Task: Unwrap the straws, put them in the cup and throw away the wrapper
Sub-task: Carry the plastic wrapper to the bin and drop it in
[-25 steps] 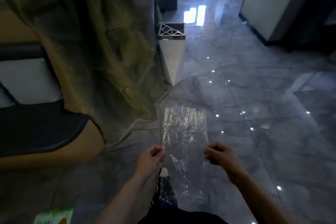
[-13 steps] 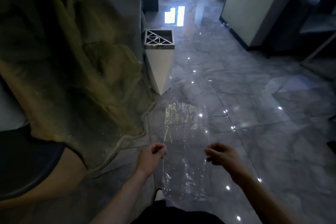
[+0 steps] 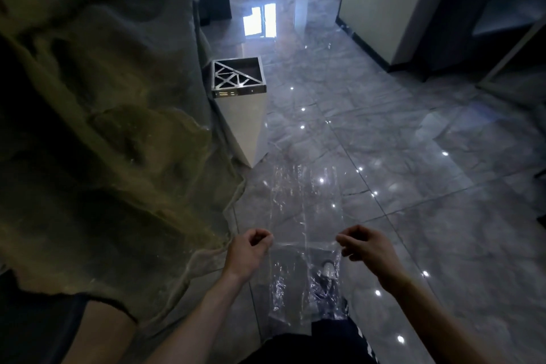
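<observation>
Looks like last step: wrapper (image 3: 305, 216) empty, no straws or cup in view, so unwrapping and cup loading judged done. Only disposal left.

Held out flat in the air, short of the bin (image 3: 239, 89) and slightly to its right, above the floor (image 3: 413, 186). Left hand (image 3: 251, 248) pinched shut on wrapper's left edge, right hand (image 3: 365, 248) pinched shut on right edge, film stretched taut between. Bin ahead, beside the draped cloth (image 3: 103, 127), open top with metal lattice over part of it.

Clear thin plastic sleeve, long, creased and crinkly, glinting, floor tiles visible straight through. Lower end hanging limp below the hands. Probably needs scrunching to get through the bin opening.
</observation>
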A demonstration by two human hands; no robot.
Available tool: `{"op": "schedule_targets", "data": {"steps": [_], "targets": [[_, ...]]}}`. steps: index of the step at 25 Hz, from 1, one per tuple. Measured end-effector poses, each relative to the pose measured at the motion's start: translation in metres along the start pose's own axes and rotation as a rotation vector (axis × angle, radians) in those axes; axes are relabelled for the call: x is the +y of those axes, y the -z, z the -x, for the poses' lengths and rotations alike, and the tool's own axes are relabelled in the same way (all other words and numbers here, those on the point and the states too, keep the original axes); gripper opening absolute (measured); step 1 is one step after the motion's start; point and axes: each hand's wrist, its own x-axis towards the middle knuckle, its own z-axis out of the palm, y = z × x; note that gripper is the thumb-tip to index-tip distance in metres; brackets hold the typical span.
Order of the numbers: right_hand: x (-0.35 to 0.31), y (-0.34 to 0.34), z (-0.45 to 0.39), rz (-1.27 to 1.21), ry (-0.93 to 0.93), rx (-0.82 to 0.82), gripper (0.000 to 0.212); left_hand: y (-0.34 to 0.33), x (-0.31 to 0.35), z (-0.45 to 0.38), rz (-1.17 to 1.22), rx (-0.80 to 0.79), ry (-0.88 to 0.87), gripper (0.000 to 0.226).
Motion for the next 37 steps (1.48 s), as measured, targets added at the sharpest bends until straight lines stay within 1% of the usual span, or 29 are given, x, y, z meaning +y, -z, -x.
{"op": "schedule_targets", "data": {"steps": [5, 10, 14, 18, 23, 28, 31, 33, 37], "targets": [[-0.022, 0.043, -0.084, -0.017, 0.002, -0.01, 0.008, -0.037, 0.033, -0.087, -0.042, -0.01, 0.011, 0.016], [-0.057, 0.101, -0.162, -0.039, -0.003, -0.057, 0.006, -0.08, 0.085, -0.163, -0.074, 0.006, 0.03, 0.017], [-0.084, 0.143, -0.216, -0.049, 0.002, -0.06, 0.007, -0.113, 0.124, -0.209, -0.062, 0.023, 0.04, 0.017], [-0.099, 0.167, -0.256, -0.067, -0.008, -0.055, 0.007, -0.134, 0.152, -0.243, -0.061, 0.02, 0.05, 0.016], [-0.12, 0.183, -0.307, -0.076, -0.023, -0.057, 0.003, -0.148, 0.173, -0.291, -0.047, 0.012, 0.083, 0.003], [-0.15, 0.189, -0.365, -0.045, -0.029, -0.028, 0.01, -0.151, 0.192, -0.357, -0.049, 0.006, 0.072, 0.006], [-0.177, 0.186, -0.407, -0.041, -0.031, -0.009, 0.014, -0.146, 0.206, -0.411, -0.046, -0.004, 0.041, 0.009], [-0.197, 0.184, -0.437, -0.038, -0.03, 0.011, 0.014, -0.139, 0.217, -0.447, -0.047, -0.004, 0.034, 0.004], [-0.236, 0.169, -0.494, -0.016, -0.036, 0.019, 0.012, -0.115, 0.24, -0.516, -0.061, -0.007, 0.01, 0.002]]}}
